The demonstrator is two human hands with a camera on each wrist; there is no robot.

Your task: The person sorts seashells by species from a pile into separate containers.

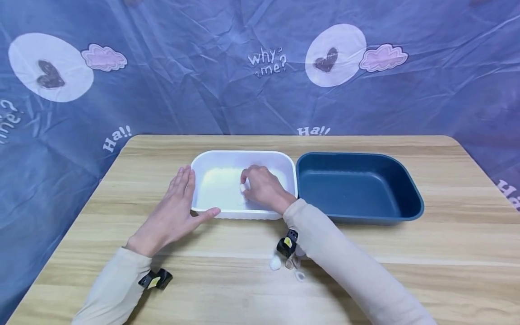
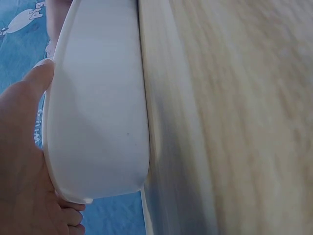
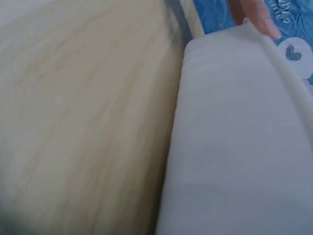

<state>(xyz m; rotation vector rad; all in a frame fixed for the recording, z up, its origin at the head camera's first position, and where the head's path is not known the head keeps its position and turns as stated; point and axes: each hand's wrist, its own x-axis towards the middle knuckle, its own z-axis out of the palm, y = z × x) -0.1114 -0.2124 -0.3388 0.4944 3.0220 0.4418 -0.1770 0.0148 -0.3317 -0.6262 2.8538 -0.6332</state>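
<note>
— So, what do your hands do?
— Your right hand (image 1: 264, 187) pinches a small white piece (image 1: 243, 187) inside the white tub (image 1: 243, 155). Your left hand (image 1: 174, 212) lies flat against its left wall.
— What is left?
— I judge the blue tub (image 1: 359, 187) is empty. Only the head view shows this; the wrist views show just the white wall.

Blue tub (image 1: 359, 187) flush against white tub (image 1: 227, 158)
</note>
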